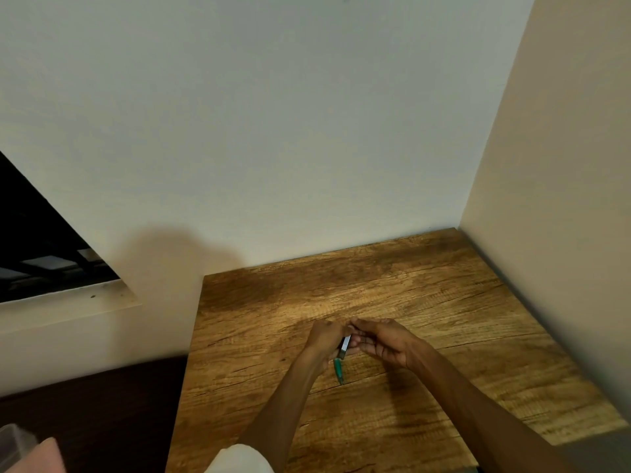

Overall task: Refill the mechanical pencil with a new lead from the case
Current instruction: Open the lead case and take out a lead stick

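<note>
Both hands meet above the middle of the wooden table [426,302]. My left hand [322,339] grips a mechanical pencil [341,360] with a silver-grey barrel and a green lower end, its tip pointing down toward me. My right hand [382,339] is at the pencil's upper end, fingertips pinched together there; what they hold is too small to see. The lead case is not visible, perhaps hidden in a hand.
The table sits in a corner, with a white wall [273,131] behind and a beige wall [563,199] on the right. A dark window opening [41,247] is at the left. Dark floor [102,404] lies left of the table. A pale object [27,452] shows at bottom left.
</note>
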The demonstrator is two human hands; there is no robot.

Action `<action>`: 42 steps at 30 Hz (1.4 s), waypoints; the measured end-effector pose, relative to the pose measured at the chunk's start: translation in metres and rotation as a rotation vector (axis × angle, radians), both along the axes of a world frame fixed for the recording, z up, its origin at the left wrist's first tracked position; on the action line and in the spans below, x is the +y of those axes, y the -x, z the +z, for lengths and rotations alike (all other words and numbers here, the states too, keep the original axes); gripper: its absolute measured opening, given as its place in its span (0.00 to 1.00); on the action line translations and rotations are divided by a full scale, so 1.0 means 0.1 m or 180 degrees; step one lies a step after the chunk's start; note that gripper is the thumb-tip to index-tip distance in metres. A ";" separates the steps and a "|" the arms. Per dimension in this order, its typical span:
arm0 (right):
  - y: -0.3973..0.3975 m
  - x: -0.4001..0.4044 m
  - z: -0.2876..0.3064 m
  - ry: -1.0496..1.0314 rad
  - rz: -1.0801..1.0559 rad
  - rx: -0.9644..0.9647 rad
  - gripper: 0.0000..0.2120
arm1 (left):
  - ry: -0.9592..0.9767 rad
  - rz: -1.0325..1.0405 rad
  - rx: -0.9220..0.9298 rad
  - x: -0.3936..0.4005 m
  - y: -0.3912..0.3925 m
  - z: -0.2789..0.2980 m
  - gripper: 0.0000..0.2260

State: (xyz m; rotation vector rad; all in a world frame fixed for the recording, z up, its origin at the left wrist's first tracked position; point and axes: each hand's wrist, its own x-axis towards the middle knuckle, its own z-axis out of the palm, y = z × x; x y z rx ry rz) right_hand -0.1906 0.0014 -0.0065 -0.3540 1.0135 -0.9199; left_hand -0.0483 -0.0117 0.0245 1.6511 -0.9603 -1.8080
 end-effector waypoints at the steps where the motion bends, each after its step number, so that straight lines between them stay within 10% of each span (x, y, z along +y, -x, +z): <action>1: 0.00 0.00 0.00 0.0015 -0.0006 0.0014 0.06 | 0.0002 0.0003 -0.0002 0.00 0.00 0.00 0.05; 42: 0.11 -0.29 0.42 0.0177 0.0026 0.1306 0.06 | 0.0227 0.0041 0.0479 0.04 -0.01 -0.03 0.07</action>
